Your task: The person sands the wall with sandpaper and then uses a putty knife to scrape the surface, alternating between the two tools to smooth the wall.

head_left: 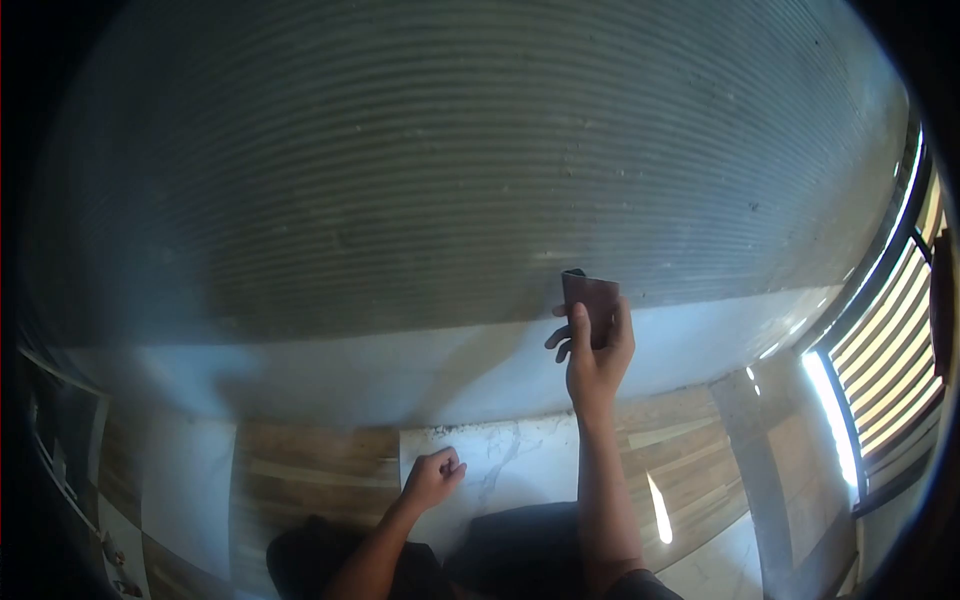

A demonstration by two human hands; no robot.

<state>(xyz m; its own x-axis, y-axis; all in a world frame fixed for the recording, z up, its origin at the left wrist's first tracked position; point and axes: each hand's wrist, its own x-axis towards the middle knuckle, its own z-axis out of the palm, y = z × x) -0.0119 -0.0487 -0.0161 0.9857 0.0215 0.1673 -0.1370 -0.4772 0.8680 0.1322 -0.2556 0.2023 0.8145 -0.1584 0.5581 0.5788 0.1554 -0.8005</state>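
Note:
My right hand grips a dark reddish-brown flat piece, which looks like folded sandpaper, with a black edge at its top left. It is held upright in front of the pale lower band of a wall. Above that band the wall has a grey, ribbed surface. My left hand is curled into a loose fist over the floor, lower and to the left, and nothing shows in it. Whether the piece touches the wall I cannot tell.
The floor has wood-look tiles and white marbled tiles. My dark-clothed legs are at the bottom. On the right is a slatted window with bright light. Small objects lie at the lower left edge.

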